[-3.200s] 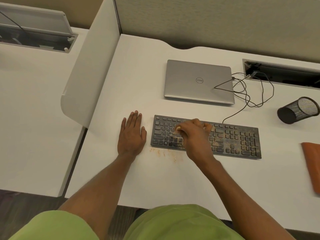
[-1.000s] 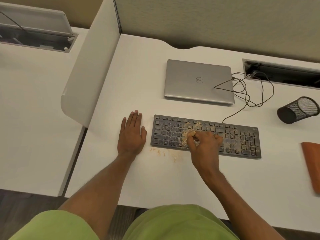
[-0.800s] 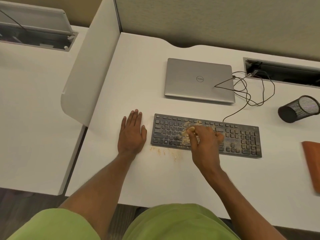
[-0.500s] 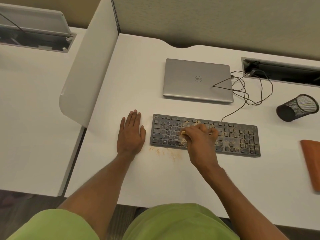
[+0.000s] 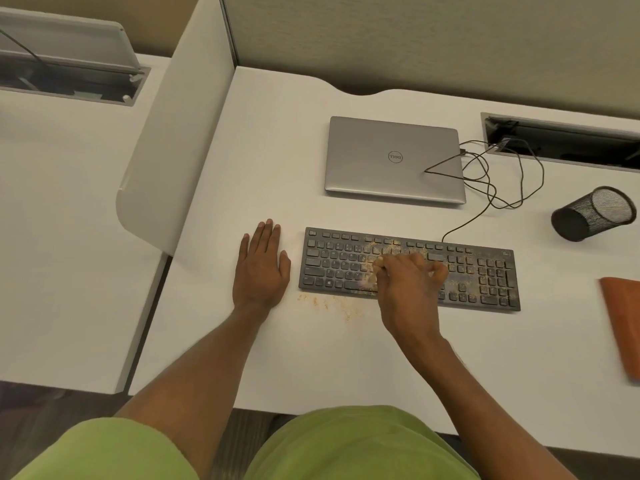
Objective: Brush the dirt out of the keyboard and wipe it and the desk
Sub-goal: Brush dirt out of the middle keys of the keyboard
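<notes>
A black keyboard (image 5: 485, 275) lies across the white desk (image 5: 277, 168), dusted with tan dirt over its middle and right keys. My right hand (image 5: 407, 289) hovers over the keyboard's middle and grips a small brush (image 5: 375, 270); only its pale tip shows, blurred, on the keys near the front edge. Flat on the desk just left of the keyboard rests my left hand (image 5: 261, 268), fingers straight. Tan crumbs (image 5: 329, 303) lie scattered on the desk in front of the keyboard's left half.
A closed silver laptop (image 5: 393, 159) sits behind the keyboard, with tangled cables (image 5: 498, 181) running to a cable slot (image 5: 561, 140). A black mesh pen cup (image 5: 594, 213) lies on its side at right. An orange cloth (image 5: 623, 323) lies at the right edge. A white divider (image 5: 173, 140) stands left.
My right hand with the brush has swept back and forth over the keyboard's middle and now sits nearer the front edge. My left hand has stayed put.
</notes>
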`<state>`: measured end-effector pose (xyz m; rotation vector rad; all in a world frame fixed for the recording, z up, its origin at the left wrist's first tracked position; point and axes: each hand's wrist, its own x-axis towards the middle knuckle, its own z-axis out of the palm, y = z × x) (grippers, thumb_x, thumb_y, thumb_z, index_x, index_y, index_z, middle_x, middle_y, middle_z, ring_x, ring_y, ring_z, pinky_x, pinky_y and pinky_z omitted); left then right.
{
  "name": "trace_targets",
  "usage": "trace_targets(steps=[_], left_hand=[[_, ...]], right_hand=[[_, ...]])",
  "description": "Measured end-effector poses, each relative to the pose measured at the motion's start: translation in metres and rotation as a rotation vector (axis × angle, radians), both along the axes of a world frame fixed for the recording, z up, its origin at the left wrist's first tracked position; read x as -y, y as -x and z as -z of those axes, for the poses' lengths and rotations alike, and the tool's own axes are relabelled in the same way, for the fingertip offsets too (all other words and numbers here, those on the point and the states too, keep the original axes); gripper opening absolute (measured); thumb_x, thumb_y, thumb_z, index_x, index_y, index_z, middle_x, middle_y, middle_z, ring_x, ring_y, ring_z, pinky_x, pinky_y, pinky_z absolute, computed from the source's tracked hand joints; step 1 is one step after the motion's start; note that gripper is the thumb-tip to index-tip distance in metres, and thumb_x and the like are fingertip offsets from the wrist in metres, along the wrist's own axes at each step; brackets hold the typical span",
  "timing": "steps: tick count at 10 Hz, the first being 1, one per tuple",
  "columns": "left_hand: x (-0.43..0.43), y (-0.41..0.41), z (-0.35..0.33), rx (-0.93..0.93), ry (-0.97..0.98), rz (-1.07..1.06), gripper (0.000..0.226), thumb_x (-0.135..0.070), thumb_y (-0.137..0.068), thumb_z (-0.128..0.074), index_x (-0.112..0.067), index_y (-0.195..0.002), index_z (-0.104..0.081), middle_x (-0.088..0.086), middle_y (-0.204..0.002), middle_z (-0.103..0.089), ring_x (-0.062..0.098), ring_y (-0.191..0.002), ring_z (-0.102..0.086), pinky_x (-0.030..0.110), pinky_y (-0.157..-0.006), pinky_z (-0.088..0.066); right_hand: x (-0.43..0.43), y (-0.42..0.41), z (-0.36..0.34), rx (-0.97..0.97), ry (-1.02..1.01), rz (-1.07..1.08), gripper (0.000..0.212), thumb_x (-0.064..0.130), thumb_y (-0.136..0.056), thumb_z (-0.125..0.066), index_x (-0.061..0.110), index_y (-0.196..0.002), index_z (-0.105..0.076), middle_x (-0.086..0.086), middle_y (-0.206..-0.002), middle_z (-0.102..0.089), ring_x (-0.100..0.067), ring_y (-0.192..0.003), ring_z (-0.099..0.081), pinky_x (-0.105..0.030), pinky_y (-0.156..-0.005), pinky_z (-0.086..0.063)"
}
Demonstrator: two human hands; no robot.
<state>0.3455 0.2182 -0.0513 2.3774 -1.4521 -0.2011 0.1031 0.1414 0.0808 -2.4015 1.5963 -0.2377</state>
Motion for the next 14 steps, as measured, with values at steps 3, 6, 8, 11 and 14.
trace_targets(steps=[3,6,8,11,14], left_hand=[[0.001,0.0,0.0,-0.005,0.002,0.001,0.063,-0.035,-0.106,-0.031,-0.014,-0.165,-0.03,0.002,-0.173,-0.025,0.013,-0.161,-0.014,0.041,-0.133,-0.008],[0.001,0.0,-0.001,0.005,-0.005,0.006,0.063,-0.035,-0.106,-0.03,-0.013,-0.165,-0.029,0.003,-0.173,-0.024,0.014,-0.161,-0.014,0.04,-0.133,-0.007],[0.0,0.0,-0.002,0.013,-0.008,0.002,0.063,-0.036,-0.106,-0.031,-0.013,-0.165,-0.029,0.004,-0.173,-0.025,0.015,-0.161,-0.015,0.039,-0.133,-0.006],[0.001,0.0,-0.001,0.031,-0.011,0.006,0.062,-0.034,-0.106,-0.031,-0.012,-0.165,-0.03,0.004,-0.172,-0.025,0.016,-0.161,-0.015,0.041,-0.133,-0.008],[0.0,0.002,-0.003,0.01,0.023,-0.002,0.062,-0.032,-0.106,-0.034,-0.01,-0.163,-0.033,0.006,-0.171,-0.029,0.017,-0.161,-0.019,0.043,-0.132,-0.01]], right_hand=[[-0.012,-0.003,0.007,0.366,-0.151,0.11,0.018,0.029,-0.1,-0.063,0.031,-0.086,-0.074,0.014,-0.085,-0.064,-0.009,-0.091,-0.05,-0.038,-0.096,-0.022],[-0.013,0.019,0.003,0.384,0.023,0.227,0.016,0.028,-0.097,-0.064,0.025,-0.086,-0.075,0.014,-0.077,-0.063,-0.005,-0.085,-0.045,-0.039,-0.099,-0.024],[-0.022,0.008,0.014,0.44,-0.132,0.124,0.015,0.03,-0.097,-0.066,0.037,-0.084,-0.069,0.012,-0.086,-0.067,-0.014,-0.092,-0.055,-0.04,-0.098,-0.025],[-0.027,0.033,0.013,0.386,0.049,0.249,0.013,0.027,-0.096,-0.065,0.026,-0.087,-0.075,0.013,-0.08,-0.067,-0.008,-0.089,-0.049,-0.036,-0.097,-0.023],[-0.022,0.04,0.02,0.374,-0.005,0.262,0.013,0.028,-0.096,-0.065,0.026,-0.087,-0.074,0.012,-0.081,-0.062,-0.011,-0.091,-0.051,-0.044,-0.101,-0.026]])
